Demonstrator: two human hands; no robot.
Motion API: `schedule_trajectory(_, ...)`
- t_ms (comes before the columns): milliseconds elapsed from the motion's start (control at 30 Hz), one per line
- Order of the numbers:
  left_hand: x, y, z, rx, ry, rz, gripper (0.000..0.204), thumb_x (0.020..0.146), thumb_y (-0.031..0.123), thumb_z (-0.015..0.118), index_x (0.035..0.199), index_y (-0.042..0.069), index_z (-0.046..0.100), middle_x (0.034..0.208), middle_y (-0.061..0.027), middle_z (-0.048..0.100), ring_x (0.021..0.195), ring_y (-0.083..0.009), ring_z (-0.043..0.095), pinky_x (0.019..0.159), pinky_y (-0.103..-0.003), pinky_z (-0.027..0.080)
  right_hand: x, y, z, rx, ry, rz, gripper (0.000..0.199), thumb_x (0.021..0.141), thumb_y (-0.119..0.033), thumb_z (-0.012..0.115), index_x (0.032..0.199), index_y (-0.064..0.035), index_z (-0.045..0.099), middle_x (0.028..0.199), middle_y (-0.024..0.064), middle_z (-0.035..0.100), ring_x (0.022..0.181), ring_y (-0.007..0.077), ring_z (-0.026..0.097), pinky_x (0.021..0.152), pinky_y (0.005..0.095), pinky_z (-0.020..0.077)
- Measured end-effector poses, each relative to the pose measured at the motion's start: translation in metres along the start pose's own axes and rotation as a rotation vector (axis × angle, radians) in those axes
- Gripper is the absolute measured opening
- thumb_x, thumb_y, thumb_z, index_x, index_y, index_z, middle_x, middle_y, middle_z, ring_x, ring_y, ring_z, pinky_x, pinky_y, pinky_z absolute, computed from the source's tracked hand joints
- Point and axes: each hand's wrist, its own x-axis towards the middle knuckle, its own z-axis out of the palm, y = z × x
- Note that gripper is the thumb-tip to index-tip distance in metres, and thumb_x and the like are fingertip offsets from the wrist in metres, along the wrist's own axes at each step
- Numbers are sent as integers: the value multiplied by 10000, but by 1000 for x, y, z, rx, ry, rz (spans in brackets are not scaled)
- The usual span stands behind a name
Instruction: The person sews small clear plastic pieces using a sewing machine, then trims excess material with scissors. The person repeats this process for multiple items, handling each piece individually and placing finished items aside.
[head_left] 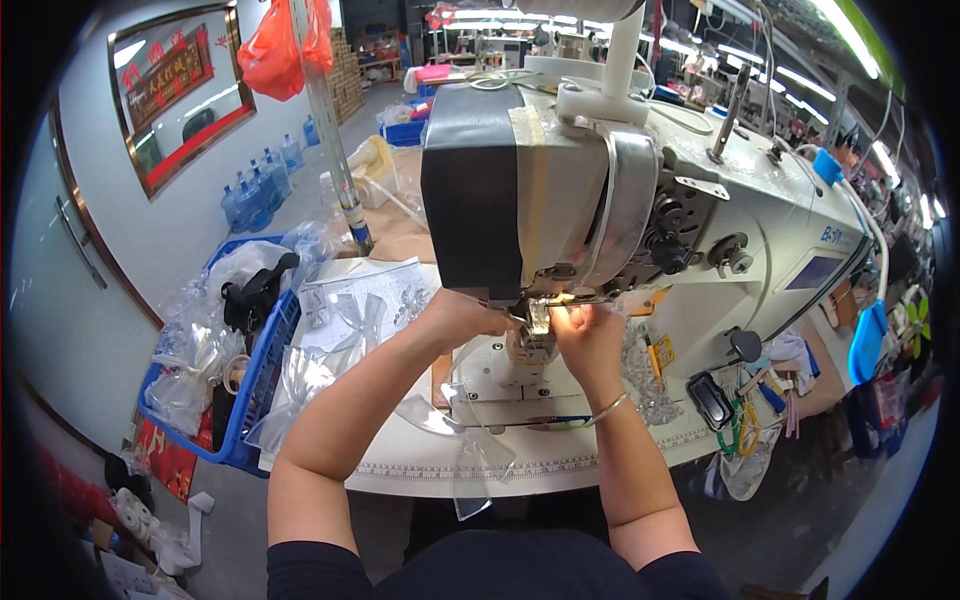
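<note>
A large white industrial sewing machine fills the middle, its head partly wrapped in black tape. My left hand and my right hand are both up at the needle area, under a bright lamp. Their fingers pinch something small there; what it is I cannot make out. A clear plastic piece lies on the machine bed below my forearms and hangs over the table's front edge. A thin bangle sits on my right wrist.
A blue plastic crate with clear bags and dark items stands at the left. More clear plastic sheets lie on the table beside it. Scissors and tools hang at the right. Orange bags hang above; water bottles stand by the wall.
</note>
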Motion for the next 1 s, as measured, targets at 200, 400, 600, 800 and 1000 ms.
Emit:
schedule_trajectory(200, -4, 2, 5, -38, 67, 59, 409, 688, -114, 691, 1074, -2, 615, 925, -45, 638, 824, -123, 596, 692, -273, 514, 0, -3, -3, 26, -32, 46, 215, 731, -91, 663, 612, 5, 512, 487, 121, 495, 407, 253, 472, 453, 349, 387)
schedule_trajectory(400, -3, 3, 5, -63, 80, -45, 369, 696, -101, 694, 1048, -14, 624, 928, -62, 643, 834, -141, 609, 701, -278, 530, 6, -7, -10, -119, -176, 134, 232, 745, -127, 671, 617, 13, 537, 489, 134, 507, 393, 253, 452, 444, 349, 378)
schedule_trajectory(600, 44, -60, -28, -462, 367, -163, 213, 738, 0, 699, 931, -22, 611, 860, -80, 622, 751, -175, 603, 702, -323, 533, 6, 26, -11, 374, 65, 242, 194, 836, -144, 651, 831, 29, 564, 703, 71, 598, 610, 83, 516, 549, 287, 438)
schedule_trajectory(800, -23, -102, -69, -539, 713, 53, 264, 797, 97, 692, 985, 37, 517, 899, -44, 568, 858, -162, 556, 767, -356, 515, -117, 72, -48, -219, -370, -219, 152, 772, -64, 674, 915, -31, 636, 873, 95, 631, 796, 239, 594, 757, 336, 482)
schedule_trajectory(1000, -120, -96, -11, -574, 809, 166, 267, 753, 1, 699, 960, 13, 531, 805, -57, 596, 717, -125, 592, 703, -262, 503, -145, 90, -40, -249, -474, -165, 249, 774, -6, 607, 1018, -53, 600, 919, 121, 621, 864, 338, 578, 791, 419, 469)
